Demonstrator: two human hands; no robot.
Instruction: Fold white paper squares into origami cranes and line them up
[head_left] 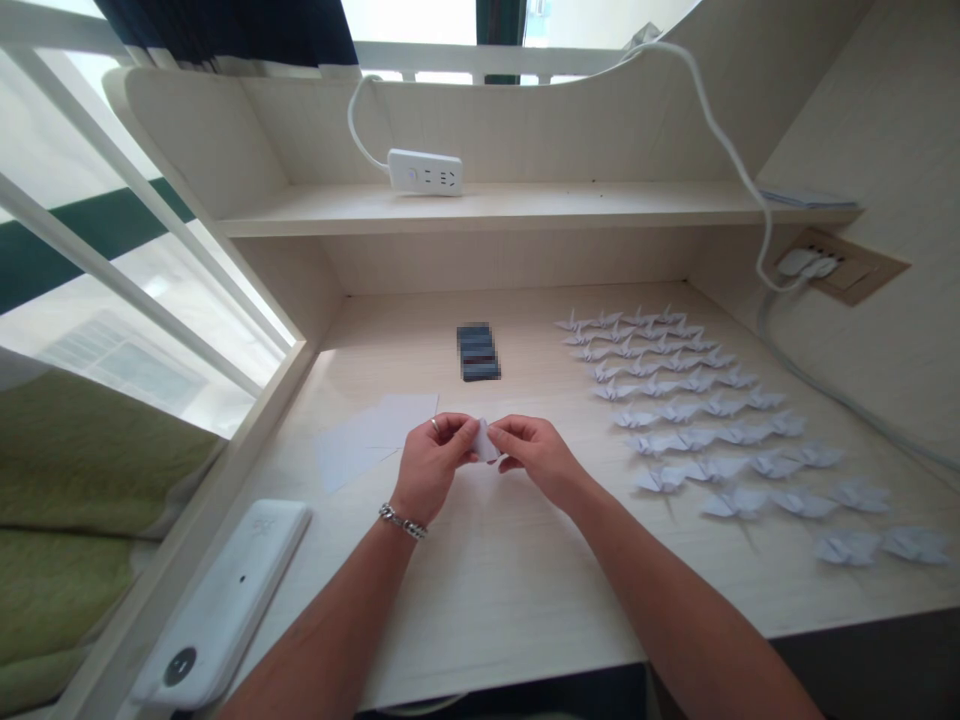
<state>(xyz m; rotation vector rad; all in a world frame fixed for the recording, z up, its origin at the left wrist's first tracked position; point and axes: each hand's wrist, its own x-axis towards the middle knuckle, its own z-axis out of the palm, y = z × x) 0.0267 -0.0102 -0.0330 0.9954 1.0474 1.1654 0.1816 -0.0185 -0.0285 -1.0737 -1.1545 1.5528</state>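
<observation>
A small folded piece of white paper (486,442) is pinched between both hands over the middle of the desk. My left hand (437,452), with a ring and a chain bracelet, grips its left side between thumb and fingers. On the opposite side, my right hand (531,450) is closed on the paper's edge. Fingers cover part of the folds. Flat white paper sheets (360,440) lie just left of my left hand. Several rows of folded white paper cranes (697,410) stand to the right of my right hand.
Beyond the hands lies a dark, pixelated rectangular object (478,352). A white device (225,600) with a round socket sits at the front left. On the shelf (540,200) rests a power strip (425,172). A white cable (720,130) runs down to the wall outlet (847,265).
</observation>
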